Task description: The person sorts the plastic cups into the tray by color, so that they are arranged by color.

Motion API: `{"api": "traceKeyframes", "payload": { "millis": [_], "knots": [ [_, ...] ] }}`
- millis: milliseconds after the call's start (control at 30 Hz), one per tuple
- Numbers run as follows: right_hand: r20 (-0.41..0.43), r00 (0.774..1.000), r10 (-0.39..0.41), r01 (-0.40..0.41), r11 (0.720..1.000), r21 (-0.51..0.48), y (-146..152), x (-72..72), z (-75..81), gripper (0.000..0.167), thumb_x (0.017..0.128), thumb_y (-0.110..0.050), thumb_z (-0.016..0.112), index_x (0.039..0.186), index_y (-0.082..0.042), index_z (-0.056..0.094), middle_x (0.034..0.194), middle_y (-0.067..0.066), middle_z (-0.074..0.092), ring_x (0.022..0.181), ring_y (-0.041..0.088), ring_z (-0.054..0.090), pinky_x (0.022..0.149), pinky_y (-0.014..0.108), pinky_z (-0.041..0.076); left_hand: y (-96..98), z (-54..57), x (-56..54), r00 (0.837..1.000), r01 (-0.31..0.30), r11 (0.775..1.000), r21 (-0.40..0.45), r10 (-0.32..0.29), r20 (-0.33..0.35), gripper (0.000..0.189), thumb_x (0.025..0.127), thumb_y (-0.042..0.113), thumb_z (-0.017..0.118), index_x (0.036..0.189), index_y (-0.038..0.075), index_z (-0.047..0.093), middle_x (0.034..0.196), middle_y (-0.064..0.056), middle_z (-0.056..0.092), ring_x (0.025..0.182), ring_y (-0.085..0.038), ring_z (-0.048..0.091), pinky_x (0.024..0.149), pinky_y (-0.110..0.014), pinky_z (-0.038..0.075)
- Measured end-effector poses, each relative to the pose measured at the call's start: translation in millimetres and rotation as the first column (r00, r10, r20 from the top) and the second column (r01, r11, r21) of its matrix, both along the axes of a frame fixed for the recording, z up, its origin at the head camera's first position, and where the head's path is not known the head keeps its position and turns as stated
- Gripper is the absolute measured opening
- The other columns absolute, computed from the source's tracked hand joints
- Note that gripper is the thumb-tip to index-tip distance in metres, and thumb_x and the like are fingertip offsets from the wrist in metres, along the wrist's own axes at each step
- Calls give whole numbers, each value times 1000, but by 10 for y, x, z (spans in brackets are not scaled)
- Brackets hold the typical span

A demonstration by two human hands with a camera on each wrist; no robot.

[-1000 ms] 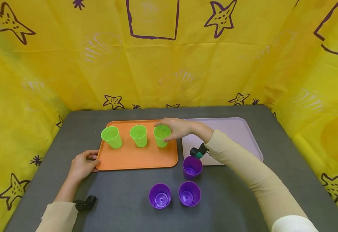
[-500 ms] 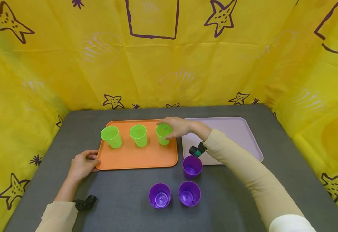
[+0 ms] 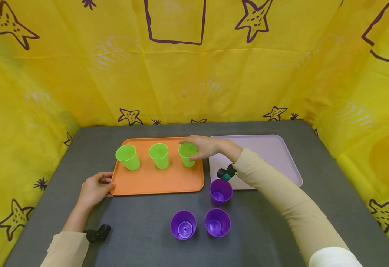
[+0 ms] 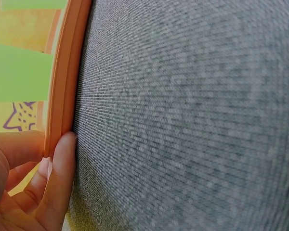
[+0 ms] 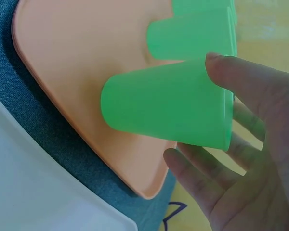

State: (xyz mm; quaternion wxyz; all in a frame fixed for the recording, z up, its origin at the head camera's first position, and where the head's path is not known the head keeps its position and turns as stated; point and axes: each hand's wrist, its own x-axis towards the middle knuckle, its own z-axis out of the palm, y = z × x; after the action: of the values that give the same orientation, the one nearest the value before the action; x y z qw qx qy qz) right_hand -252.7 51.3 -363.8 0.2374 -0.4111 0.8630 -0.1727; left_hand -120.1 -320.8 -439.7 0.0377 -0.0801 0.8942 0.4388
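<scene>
In the head view my left hand (image 3: 94, 190) pinches the near left corner of an orange tray (image 3: 155, 183). The left wrist view shows thumb and fingers on either side of its rim (image 4: 63, 96). Three green cups stand upright in a row on this tray: a left one (image 3: 128, 158), a middle one (image 3: 160, 157) and a right one (image 3: 187, 152). Around the right green cup (image 5: 164, 103) curls my right hand (image 3: 205, 146), its thumb at the rim and its other fingers partly hidden behind the cup.
A pale lilac tray (image 3: 264, 148) lies just right of the orange one, partly under my right forearm. Three purple cups stand nearer me: one (image 3: 220, 196) by the lilac tray's edge, two more (image 3: 183, 231) in front. Yellow cloth (image 3: 167, 85) hangs behind the grey table (image 3: 141, 230).
My right hand and the right green cup have shifted slightly right and away from me, then settled. The left hand and the orange tray stay put.
</scene>
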Motion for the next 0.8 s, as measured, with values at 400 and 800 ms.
{"api": "traceKeyframes", "payload": {
  "millis": [400,800],
  "knots": [
    [-24,1000,-18,16,996,-91,62,18,91,73,86,-32,63,146,-14,26,143,11,34,129,25,37,105,40,35,10,5,0,1000,0,1000,1,0,8,43,81,0,60,123,-9,50,98,-21,56,67,-3,62,55,-29,57],
    [-98,995,-32,10,975,-223,317,136,267,53,89,-27,60,137,-13,41,133,6,48,116,23,51,88,35,48,21,-1,8,1000,-3,1000,3,3,3,43,81,0,61,122,-9,51,97,-21,56,66,-6,63,54,-29,56]
  ]
}}
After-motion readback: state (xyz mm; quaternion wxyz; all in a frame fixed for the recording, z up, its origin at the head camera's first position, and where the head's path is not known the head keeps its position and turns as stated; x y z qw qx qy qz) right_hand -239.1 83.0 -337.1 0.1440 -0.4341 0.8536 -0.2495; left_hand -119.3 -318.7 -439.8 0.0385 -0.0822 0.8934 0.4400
